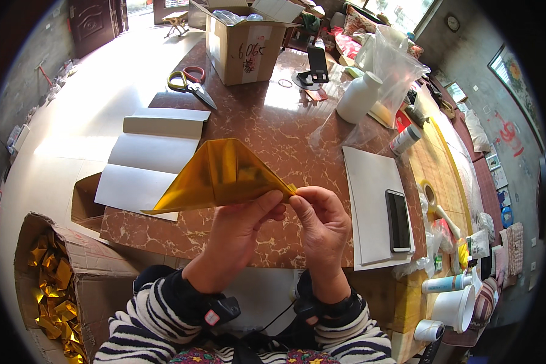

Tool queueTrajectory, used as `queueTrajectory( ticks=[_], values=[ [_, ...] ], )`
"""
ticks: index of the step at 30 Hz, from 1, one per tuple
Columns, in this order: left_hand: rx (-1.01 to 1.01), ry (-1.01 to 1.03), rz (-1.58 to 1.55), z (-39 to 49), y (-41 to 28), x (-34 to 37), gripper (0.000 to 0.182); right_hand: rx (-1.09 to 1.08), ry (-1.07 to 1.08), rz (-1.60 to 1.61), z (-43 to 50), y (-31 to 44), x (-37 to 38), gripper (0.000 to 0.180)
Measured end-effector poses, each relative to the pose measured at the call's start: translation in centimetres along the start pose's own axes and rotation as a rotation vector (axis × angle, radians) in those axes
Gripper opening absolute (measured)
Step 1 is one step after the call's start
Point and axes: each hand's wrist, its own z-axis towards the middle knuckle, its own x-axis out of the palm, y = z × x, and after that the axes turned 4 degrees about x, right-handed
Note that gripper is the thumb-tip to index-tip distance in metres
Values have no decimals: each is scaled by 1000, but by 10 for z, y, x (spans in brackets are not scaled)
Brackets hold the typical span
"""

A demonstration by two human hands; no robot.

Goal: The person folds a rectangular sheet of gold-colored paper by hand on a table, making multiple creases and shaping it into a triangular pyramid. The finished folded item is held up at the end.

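Observation:
A folded sheet of shiny gold foil paper (223,175), wide and pointed at both ends, is held above the marbled table top (277,132). My left hand (250,218) pinches its lower edge right of the middle, with the thumb in front and the fingers partly hidden behind. At its right corner, my right hand (321,218) grips the narrow tip between thumb and forefinger. Creased white paper (148,152) lies to the left of the foil, and white sheets (375,177) lie to the right with a smartphone (397,220) on them.
Scissors (192,85), an open cardboard box (241,50), a phone stand (316,70) and a white bottle (358,98) are farther back on the table. Another cardboard box (95,264), at the lower left, holds several folded gold pieces (57,291). A tape roll (428,193) lies at the right.

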Motion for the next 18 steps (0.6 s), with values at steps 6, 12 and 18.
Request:
queueTrajectory(
  ticks=[6, 12, 18],
  values=[
    [69, 40, 38, 4, 2, -5, 16, 45, 80, 45, 6, 2, -6, 16],
    [120, 45, 114, 6, 4, -6, 16, 111, 125, 50, 5, 0, -8, 12],
    [-47, 80, 188, 5, 2, -3, 16, 144, 155, 75, 1, -2, -5, 12]
  ],
)
